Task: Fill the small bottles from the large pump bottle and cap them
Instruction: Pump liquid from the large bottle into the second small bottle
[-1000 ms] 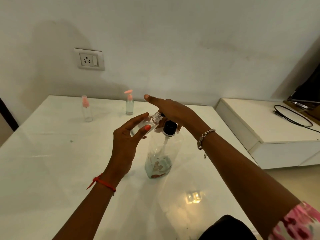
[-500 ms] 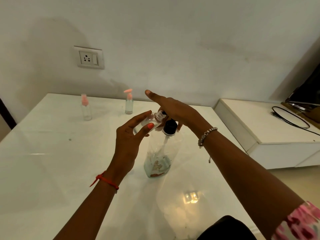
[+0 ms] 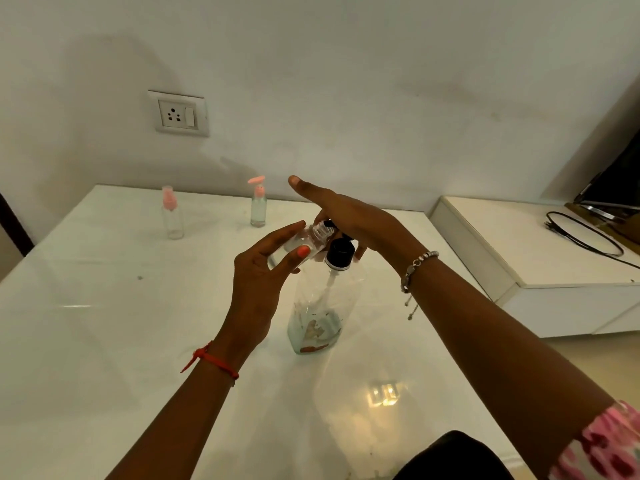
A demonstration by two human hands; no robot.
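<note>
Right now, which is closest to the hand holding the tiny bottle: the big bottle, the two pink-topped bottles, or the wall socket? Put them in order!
From the left hand holding the small bottle:
1. Large pump bottle, just to its right.
2. Pink pump-top bottle, behind it, far side of the table.
3. Pink spray-top bottle, back left.
4. Wall socket, up on the wall.

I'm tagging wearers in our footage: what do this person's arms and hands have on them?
The left hand has a red thread tied at the wrist and coral polish on the thumbnail. The right hand wears a silver beaded bracelet with a dangling chain. Forearms are bare; a pink floral sleeve shows on the right arm.
</note>
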